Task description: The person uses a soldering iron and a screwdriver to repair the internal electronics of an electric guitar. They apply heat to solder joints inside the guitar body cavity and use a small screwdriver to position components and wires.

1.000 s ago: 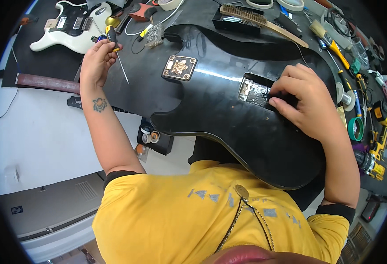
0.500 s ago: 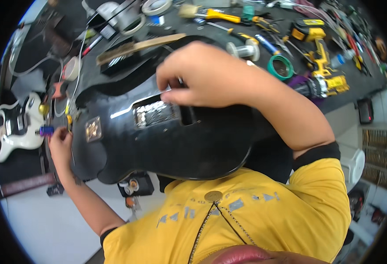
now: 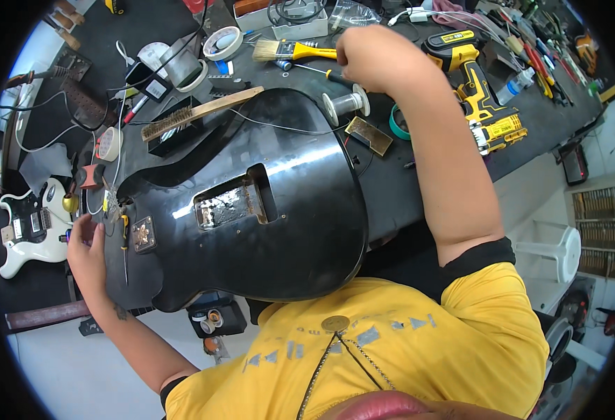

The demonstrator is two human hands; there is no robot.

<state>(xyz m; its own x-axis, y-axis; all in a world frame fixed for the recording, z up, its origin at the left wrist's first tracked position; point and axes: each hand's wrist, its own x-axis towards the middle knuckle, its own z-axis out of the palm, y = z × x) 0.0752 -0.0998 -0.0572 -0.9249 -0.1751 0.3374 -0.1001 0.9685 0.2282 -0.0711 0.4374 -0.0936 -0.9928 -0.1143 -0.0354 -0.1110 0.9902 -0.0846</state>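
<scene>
A black guitar body (image 3: pixel 293 210) lies in front of me, its open cavity (image 3: pixel 227 203) exposed and a metal neck plate (image 3: pixel 143 233) at its left. A screwdriver (image 3: pixel 125 248) lies beside that plate. My left hand (image 3: pixel 88 248) is open to the left of it, fingers apart beside a small purple object partly hidden behind them. My right hand (image 3: pixel 377 56) reaches over the back of the bench with curled fingers by a yellow-handled brush (image 3: pixel 283 50); what they hold, if anything, is hidden.
A white guitar body (image 3: pixel 27 248) lies at left. A wire brush (image 3: pixel 202 110), tape roll (image 3: pixel 222 43), wire spool (image 3: pixel 346 105), yellow drill (image 3: pixel 479 94) and several hand tools crowd the bench (image 3: pixel 398 203). A white stool (image 3: pixel 563 252) stands at right.
My right hand has moved from the cavity to the tools at the back. My left hand has released the screwdriver, which now lies down. The view has swung rightward.
</scene>
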